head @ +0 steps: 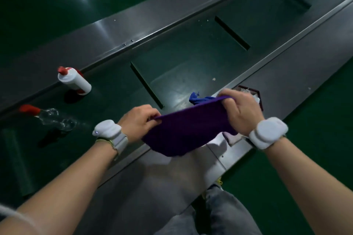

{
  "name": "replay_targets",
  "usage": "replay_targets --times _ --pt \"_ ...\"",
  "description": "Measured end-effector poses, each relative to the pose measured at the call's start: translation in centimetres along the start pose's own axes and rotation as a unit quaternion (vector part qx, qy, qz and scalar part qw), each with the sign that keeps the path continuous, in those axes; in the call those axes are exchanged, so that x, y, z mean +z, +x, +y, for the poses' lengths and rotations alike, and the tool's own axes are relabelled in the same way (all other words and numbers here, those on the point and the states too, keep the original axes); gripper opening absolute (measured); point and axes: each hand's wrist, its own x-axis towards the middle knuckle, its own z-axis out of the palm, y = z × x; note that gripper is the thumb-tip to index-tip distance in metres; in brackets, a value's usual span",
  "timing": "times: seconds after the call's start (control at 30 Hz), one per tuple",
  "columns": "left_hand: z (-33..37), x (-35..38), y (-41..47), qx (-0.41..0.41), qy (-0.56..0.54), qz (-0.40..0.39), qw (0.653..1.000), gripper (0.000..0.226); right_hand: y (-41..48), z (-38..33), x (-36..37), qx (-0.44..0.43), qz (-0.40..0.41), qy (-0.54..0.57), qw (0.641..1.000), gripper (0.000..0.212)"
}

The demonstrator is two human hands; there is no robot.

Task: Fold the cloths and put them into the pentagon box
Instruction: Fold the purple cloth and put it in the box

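2 hands [138, 122] [241, 112], fingers clamped, stretch soft purple cloth [189, 129] above dark box [257, 97].

Open green belt [191, 59] ahead of my hands, crossed by raised cleats [146, 84]; white bottle [75, 80] and clear bottle [55, 119] well off left; blue cloth [198, 98] and dark box [257, 94] crowd my right hand [241, 112].
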Motion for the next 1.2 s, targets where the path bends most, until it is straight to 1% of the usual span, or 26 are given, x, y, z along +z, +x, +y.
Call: replay_targets --times 0.13,0.2,0.27,0.33,0.4,0.47,0.5,0.57,0.63,0.7,0.73,0.77,0.83,0.93,1.0,1.03,1.1,1.13,1.2 --pt "0.1 -3.7 0.8 -0.026 0.02 0.104 0.994 0.018 2.7 -1.2 -3.2 -0.049 0.058 0.046 0.996 0.028" --pt "0.8 -5.6 0.8 -0.01 0.026 0.168 0.985 0.019 3.5 -1.7 -4.7 -0.052 0.083 0.062 0.993 0.028" --pt "1.2 -7.2 0.6 0.022 0.03 0.21 0.977 0.016 3.8 -1.8 -6.0 -0.033 0.093 0.085 0.992 0.029" --pt "0.9 -8.2 0.0 0.048 0.021 0.231 0.971 0.011 3.5 -1.4 -7.0 -0.013 0.067 0.096 0.993 0.03" --pt "0.1 -8.3 -1.5 0.066 0.013 0.239 0.969 0.009 2.2 -0.5 -7.8 -0.014 0.011 0.092 0.996 0.025" --pt "-1.2 -7.2 -3.4 0.073 0.018 0.222 0.972 0.009 0.3 1.1 -8.1 0.001 -0.065 0.117 0.991 0.027" --pt "-2.1 -6.0 -4.4 0.067 0.019 0.2 0.977 0.011 -0.8 2.1 -7.8 0.035 -0.112 0.152 0.981 0.031" --pt "-3.8 -2.9 -6.8 0.048 0.009 0.148 0.988 0.012 -3.3 4.1 -6.6 0.114 -0.2 0.203 0.952 0.034" --pt "-5.0 0.9 -9.4 0.03 0.002 0.091 0.995 0.01 -6.0 6.5 -3.9 0.192 -0.267 0.217 0.919 0.031" --pt "-5.7 5.0 -11.6 0.001 -0.008 0.027 1.0 0.024 -8.7 8.6 -0.3 0.278 -0.297 0.228 0.885 0.026" --pt "-6.0 7.0 -12.6 -0.018 -0.018 -0.002 1.0 0.026 -10.2 9.7 1.6 0.321 -0.303 0.231 0.867 0.023" --pt "-6.3 9.0 -13.5 -0.036 -0.022 -0.029 0.999 0.024 -11.6 10.6 3.5 0.358 -0.306 0.228 0.852 0.02" --pt "-6.8 12.6 -15.0 -0.063 -0.012 -0.089 0.994 0.018 -14.4 12.0 6.6 0.402 -0.315 0.204 0.835 0.017" --pt "-6.9 16.3 -16.6 -0.109 0.005 -0.145 0.983 0.019 -17.4 13.7 10.2 0.429 -0.334 0.149 0.826 0.024" --pt "-7.0 17.8 -16.9 -0.158 -0.014 -0.138 0.978 0.019 -18.2 14.5 12.0 0.438 -0.339 0.12 0.824 0.022" --pt "-7.2 18.2 -16.7 -0.184 -0.027 -0.118 0.976 0.019 -18.1 14.8 12.7 0.435 -0.332 0.108 0.83 0.021" --pt "-7.6 18.5 -15.6 -0.224 -0.038 -0.065 0.972 0.016 -17.1 15.3 13.7 0.404 -0.295 0.09 0.862 0.026" --pt "-7.8 18.4 -14.6 -0.238 -0.034 -0.033 0.97 0.015 -16.3 15.5 14.1 0.385 -0.267 0.08 0.88 0.028" --pt "-8.4 17.9 -12.0 -0.252 -0.025 0.026 0.967 0.011 -14.2 16.1 15.0 0.357 -0.214 0.055 0.908 0.024"
